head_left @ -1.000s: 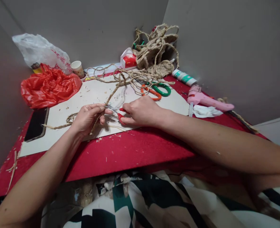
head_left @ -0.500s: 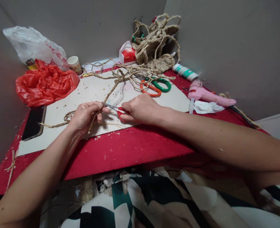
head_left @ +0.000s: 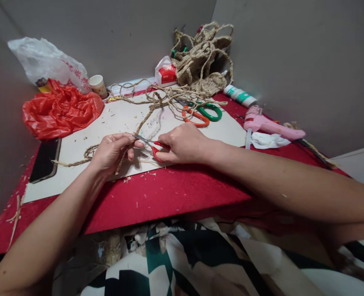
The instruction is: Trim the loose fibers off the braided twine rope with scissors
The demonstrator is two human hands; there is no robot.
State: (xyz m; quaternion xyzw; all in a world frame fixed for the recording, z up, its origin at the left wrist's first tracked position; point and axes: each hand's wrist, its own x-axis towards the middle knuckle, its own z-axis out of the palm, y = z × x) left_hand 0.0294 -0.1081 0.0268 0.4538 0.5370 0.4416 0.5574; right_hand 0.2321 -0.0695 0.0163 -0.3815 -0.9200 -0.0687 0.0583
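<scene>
My left hand (head_left: 112, 153) pinches a braided straw rope (head_left: 144, 118) over the front part of a white board (head_left: 107, 123). My right hand (head_left: 184, 144) is closed on the red handles of small scissors (head_left: 155, 150). Their blades point left and meet the rope at my left fingertips. From there the rope runs up to a loose tangle of thin cord (head_left: 169, 96). Its lower end hangs below my left fingers. A short looped cord with a frayed end (head_left: 73, 163) lies left of my left hand.
Larger scissors with orange and green handles (head_left: 211, 112) lie behind my right hand. A pink glue gun (head_left: 268, 125) is at right. Red bag (head_left: 64, 109), paper cup (head_left: 98, 85) and phone (head_left: 45, 159) are left. Woven straw pieces (head_left: 200, 61) are piled at the back.
The scissor blades look slightly wider apart than before, with the lower red handle a little lower. My left hand still holds the rope in the same place.
</scene>
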